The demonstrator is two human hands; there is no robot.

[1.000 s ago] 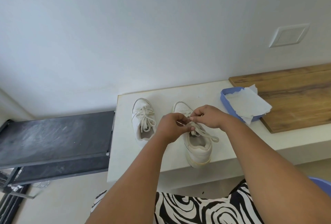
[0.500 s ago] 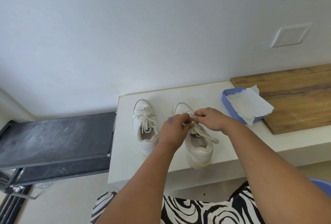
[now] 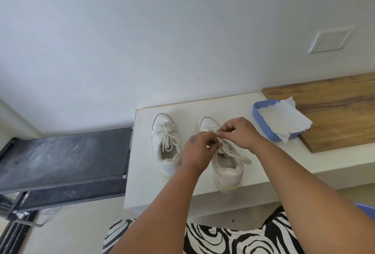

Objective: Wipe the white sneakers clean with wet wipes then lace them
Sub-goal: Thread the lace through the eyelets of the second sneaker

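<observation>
Pinching the lace (image 3: 233, 153) over the tongue of the right sneaker (image 3: 227, 164), at five o'clock on the desk (image 3: 142, 172), left hand (image 3: 197, 152) and right hand (image 3: 238, 133) both closed on it; best drawn evenly and snug.

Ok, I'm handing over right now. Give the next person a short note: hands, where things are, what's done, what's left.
Left hand and right hand: both pinch the lace over the right sneaker.
Left sneaker: beside it on the white counter, laced and tied in a bow.
Blue wipes tray: to the right, a wipe draped over it, partly on the wooden board.
Done: left sneaker laced.
Left: finish lacing and tie the right one; one lace end trails loose to the right.
</observation>
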